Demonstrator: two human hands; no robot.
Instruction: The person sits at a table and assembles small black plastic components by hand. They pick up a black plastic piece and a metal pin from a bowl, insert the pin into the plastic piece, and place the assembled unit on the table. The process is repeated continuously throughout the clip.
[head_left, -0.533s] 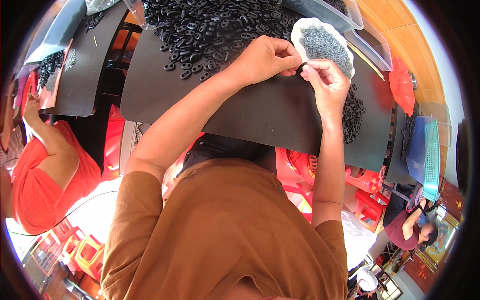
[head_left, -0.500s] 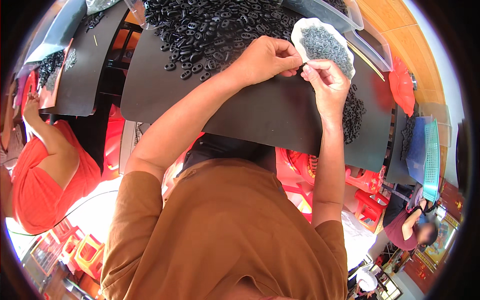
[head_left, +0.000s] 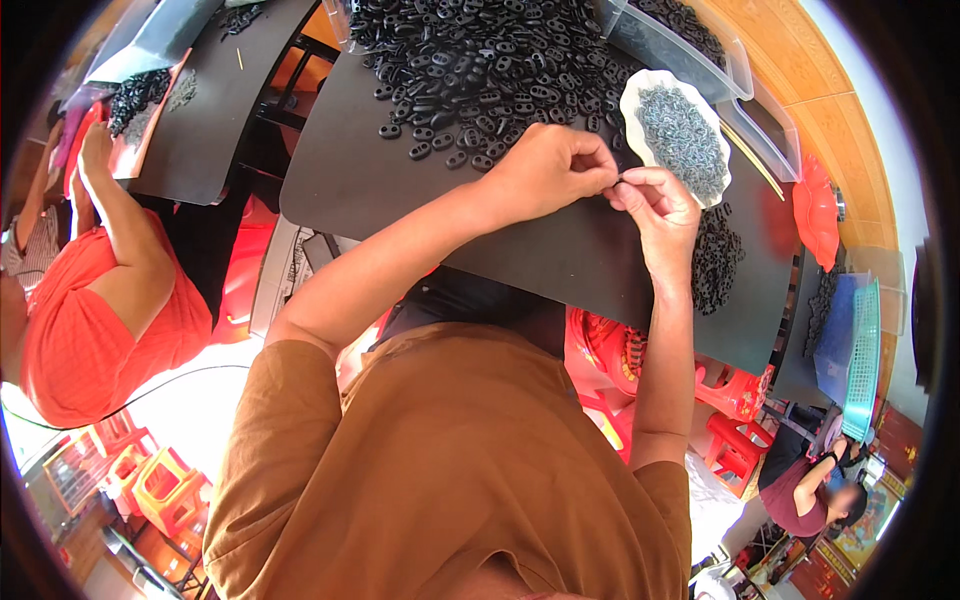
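Observation:
My left hand and my right hand meet over the dark table, fingertips pinched together. Between them is a small black part, mostly covered by the fingers, so its shape cannot be made out. Just beyond the right hand lies a white scalloped dish filled with tiny grey metal pieces that look like springs. A big heap of black oval two-hole pieces spreads beyond the left hand. Beside the right wrist sits a pile of smaller black parts.
Clear plastic bins stand at the far side, with thin yellowish sticks near the right one. A red dish is at the right. On the left, a person in red sits at another dark table.
The table and its contents sit lower and a little further right in the picture, as the view has shifted. Both hands remain pinched together, their fingertips now closer.

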